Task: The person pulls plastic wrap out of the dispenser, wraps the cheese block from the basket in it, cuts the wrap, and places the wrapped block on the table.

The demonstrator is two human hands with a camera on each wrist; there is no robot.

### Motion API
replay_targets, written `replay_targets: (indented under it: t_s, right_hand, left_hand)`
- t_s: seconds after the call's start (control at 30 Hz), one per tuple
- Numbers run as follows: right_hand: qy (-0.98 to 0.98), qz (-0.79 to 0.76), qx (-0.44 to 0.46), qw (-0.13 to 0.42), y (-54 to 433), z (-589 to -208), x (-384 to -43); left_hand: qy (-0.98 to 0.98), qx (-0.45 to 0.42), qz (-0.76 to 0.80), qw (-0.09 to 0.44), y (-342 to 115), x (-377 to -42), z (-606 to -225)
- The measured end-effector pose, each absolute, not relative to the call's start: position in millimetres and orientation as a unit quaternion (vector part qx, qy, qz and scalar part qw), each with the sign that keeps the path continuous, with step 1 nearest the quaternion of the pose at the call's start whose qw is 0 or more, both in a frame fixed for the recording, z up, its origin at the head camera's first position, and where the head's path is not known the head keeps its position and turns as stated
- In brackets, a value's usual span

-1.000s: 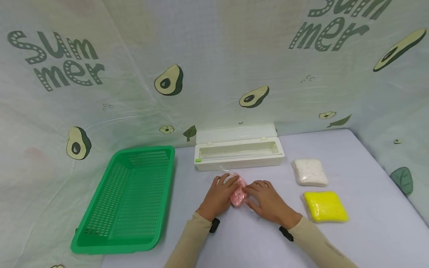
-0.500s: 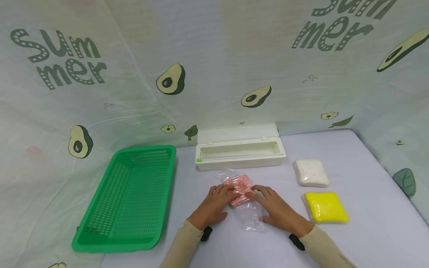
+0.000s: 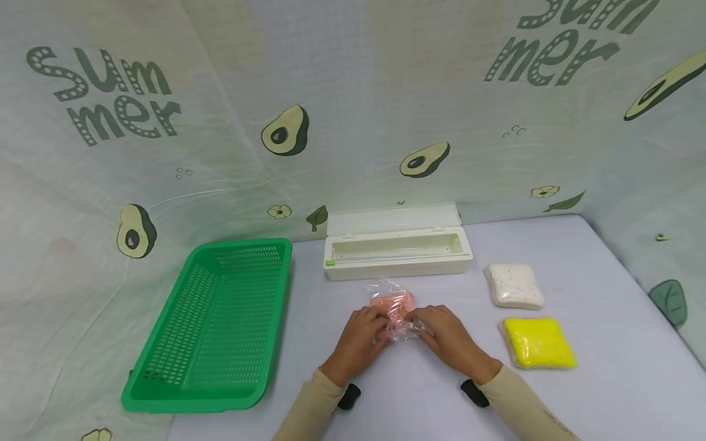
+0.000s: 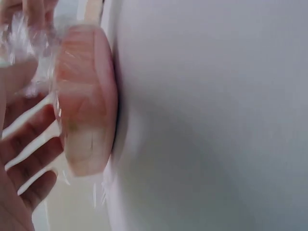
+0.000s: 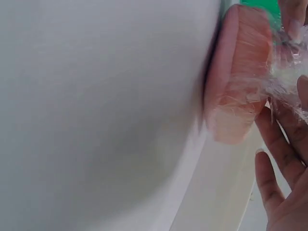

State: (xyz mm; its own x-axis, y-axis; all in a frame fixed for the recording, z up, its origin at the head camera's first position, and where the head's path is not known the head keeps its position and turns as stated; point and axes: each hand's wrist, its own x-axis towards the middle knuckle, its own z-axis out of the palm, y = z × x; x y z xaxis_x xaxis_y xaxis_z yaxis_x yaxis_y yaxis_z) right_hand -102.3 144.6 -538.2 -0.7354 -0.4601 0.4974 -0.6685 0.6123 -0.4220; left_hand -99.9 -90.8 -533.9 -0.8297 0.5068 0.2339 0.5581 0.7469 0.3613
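Note:
A pink slab (image 3: 396, 301) lies on the white table in front of me, wrapped in clear plastic film (image 5: 288, 79). From the near left, my left hand (image 3: 361, 337) pinches gathered film over the slab, its other fingers spread along the side. My right hand (image 3: 449, 337) does the same from the right, with film bunched at the thumb and forefinger. The left wrist view has the slab (image 4: 86, 96) flat on the table, film puckered above its top. Some of the slab's near part is hidden behind the fingers in the head view.
Behind the slab stands a long white box (image 3: 397, 269) with its lid up. To the left is a green mesh basket (image 3: 215, 331). A white wrapped slab (image 3: 515, 285) and a yellow wrapped slab (image 3: 539, 343) lie at the right.
The pink slab has turned from edge-on to lying flat. Loose film that spread toward me is now folded up over it, and both hands have drawn in on the film.

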Motion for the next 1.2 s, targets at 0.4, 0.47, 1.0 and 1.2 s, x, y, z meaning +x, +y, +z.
replay_targets:
  t_s: [0.4,0.47,1.0,1.2]
  right_hand:
    - [-0.897,0.389,0.189,0.088,125.7,-532.9,-119.6]
    - [-0.903,0.389,0.159,0.094,121.8,-534.5,-122.0]
    - [-0.871,0.203,0.355,0.271,109.5,-536.4,-101.4]
    - [-0.896,0.164,0.351,0.216,118.4,-543.9,-96.9]
  left_hand:
    - [-0.912,-0.148,-0.373,0.087,-77.2,-100.0,-536.8]
    - [-0.911,-0.133,-0.378,0.096,-74.7,-100.1,-537.4]
    - [-0.911,-0.063,-0.381,0.143,-56.1,-104.2,-540.1]
    - [-0.950,-0.210,-0.144,0.179,-66.3,-90.5,-535.3]
